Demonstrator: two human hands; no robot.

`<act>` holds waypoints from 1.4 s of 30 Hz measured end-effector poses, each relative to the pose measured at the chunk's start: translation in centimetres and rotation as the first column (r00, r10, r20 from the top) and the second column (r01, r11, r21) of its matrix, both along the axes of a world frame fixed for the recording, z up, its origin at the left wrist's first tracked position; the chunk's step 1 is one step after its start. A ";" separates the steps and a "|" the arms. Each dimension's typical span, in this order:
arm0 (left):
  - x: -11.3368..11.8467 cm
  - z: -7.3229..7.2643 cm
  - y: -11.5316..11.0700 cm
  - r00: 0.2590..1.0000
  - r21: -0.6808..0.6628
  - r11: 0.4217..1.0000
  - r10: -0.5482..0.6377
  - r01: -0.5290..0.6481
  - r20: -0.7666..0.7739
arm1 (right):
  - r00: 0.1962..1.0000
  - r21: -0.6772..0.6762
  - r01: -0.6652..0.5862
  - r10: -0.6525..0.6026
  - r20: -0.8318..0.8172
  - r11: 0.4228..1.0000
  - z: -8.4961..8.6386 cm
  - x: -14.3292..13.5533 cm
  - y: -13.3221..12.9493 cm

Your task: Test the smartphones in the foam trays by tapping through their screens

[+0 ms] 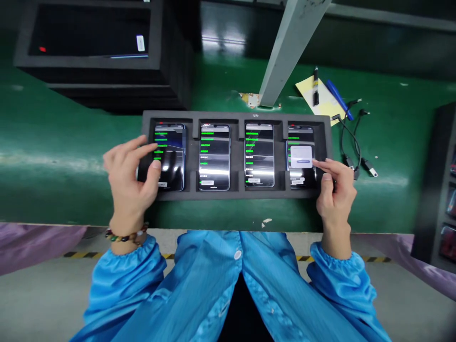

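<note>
Tray point(236, 194) stops short of table edge point(377, 232), narrow green strip point(210, 214) between.

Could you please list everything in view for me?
Tray: one, black, centre
Phones: four, dark-screened, in the tray
Table: one, green, beneath the tray
Stacked trays: one stack, black, back left
Holder: one, black, right edge
Post: one, grey, behind the tray
Paper: one sheet, yellow, back right
Marker: one, black, on the paper
Pen: one, blue, beside the marker
Cables: count unclear, black, right of tray
Cloth: two pieces, purple, lower sides
Floor: one, grey, beneath
Bracelet: one, multicoloured, left wrist
Coat: one, blue, lower middle
Left hand: one, bare, at leftmost phone
Right hand: one, bare, at rightmost phone
</note>
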State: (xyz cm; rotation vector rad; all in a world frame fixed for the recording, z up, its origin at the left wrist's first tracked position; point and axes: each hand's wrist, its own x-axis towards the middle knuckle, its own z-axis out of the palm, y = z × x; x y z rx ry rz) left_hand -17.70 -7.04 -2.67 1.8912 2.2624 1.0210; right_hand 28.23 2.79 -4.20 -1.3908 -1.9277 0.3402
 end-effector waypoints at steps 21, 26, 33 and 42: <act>0.9 0.9 0.0 0.996 0.033 0.996 0.084 -0.085 0.023 | 1.000 0.021 -0.021 0.021 0.016 1.000 0.3 -0.4 -1.4; 0.5 1.1 -0.2 0.991 0.024 0.992 0.120 -0.121 0.059 | 0.999 -0.021 -0.017 0.018 0.039 1.000 0.1 -0.4 -1.5; 0.3 0.8 -0.1 0.999 0.005 0.999 0.053 -0.053 -0.002 | 0.991 -0.112 -0.021 0.035 0.129 0.993 0.7 -0.6 -0.2; 3.3 1.7 2.6 0.975 -0.054 0.975 -0.219 0.217 -0.035 | 0.996 -0.057 -0.069 0.072 0.054 0.996 0.8 -0.3 -0.6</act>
